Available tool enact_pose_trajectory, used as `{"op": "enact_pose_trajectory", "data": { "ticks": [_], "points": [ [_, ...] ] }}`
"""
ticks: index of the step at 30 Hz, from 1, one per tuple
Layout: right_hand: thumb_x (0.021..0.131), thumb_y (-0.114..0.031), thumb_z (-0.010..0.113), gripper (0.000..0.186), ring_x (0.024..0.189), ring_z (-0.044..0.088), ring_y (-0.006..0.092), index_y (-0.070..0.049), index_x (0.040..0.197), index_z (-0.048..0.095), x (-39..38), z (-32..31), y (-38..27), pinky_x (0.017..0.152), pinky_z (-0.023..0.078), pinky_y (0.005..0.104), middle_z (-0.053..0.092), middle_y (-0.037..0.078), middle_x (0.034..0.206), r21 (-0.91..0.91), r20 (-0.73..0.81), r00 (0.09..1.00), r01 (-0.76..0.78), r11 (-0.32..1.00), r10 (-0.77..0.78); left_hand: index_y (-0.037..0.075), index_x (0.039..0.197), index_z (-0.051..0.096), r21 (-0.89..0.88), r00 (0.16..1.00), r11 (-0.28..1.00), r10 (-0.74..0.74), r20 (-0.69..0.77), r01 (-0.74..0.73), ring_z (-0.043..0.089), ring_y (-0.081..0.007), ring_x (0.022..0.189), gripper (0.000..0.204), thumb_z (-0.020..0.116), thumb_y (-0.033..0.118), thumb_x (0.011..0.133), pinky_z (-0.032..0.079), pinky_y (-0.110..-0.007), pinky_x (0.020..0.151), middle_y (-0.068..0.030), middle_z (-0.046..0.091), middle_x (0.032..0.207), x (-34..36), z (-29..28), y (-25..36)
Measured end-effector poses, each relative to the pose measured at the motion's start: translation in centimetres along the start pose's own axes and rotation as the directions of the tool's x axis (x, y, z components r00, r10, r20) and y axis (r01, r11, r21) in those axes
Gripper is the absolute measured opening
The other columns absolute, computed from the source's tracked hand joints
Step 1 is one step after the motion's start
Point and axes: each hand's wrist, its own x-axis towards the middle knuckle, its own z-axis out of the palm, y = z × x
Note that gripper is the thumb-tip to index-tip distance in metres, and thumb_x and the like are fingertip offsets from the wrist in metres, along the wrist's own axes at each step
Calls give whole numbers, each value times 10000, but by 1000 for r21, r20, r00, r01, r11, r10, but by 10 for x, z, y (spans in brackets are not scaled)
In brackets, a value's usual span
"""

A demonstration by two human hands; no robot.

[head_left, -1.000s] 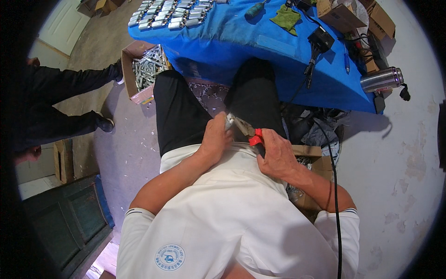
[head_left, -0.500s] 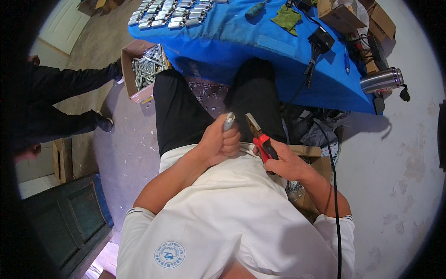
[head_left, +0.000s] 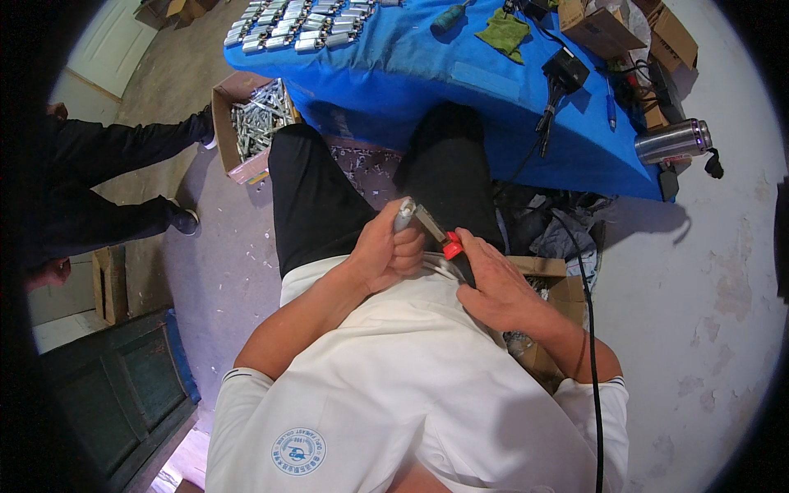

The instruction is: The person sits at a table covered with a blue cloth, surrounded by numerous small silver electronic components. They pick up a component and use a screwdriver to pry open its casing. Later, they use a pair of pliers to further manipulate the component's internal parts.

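Observation:
I sit with my lap under a blue-covered table (head_left: 460,90). My left hand (head_left: 386,255) is closed around a small grey metal cylinder (head_left: 403,215) that sticks up from the fist. My right hand (head_left: 493,283) grips red-handled pliers (head_left: 444,240), whose jaws point up-left and reach the cylinder's top. Pale wires run between the two hands, just above my white shirt.
Rows of grey metal parts (head_left: 296,20) lie on the table's far left, with a green cloth (head_left: 503,31), cardboard boxes (head_left: 600,25) and a steel flask (head_left: 672,141). A box of metal pieces (head_left: 255,123) stands on the floor at left, another box (head_left: 546,287) by my right arm. A person in black (head_left: 99,181) stands at left.
The hands came together again after parting half a second ago. The pliers' jaws swung back to the cylinder held in my left fist, which rose slightly.

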Motion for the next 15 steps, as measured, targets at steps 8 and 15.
{"op": "enact_pose_trajectory", "data": {
  "ticks": [8,15],
  "points": [
    [766,-121,525,632,1038,483,399,94,1317,303,3,-2,-8,899,398,448,482,249,1090,-147,-34,999,-15,989,10,192,494,216,20,998,1000,-12,-54,13,174,-114,365,560,263,495,962,203,-276,403,45,228,429,1,6,2],
    [764,-132,533,625,981,500,392,95,1304,316,1,-6,-9,859,412,466,497,239,1048,-209,-42,999,-5,978,-4,191,506,241,7,998,999,-48,-49,48,169,-108,358,548,260,493,962,193,-270,384,48,237,427,2,4,1]
  ]
}}
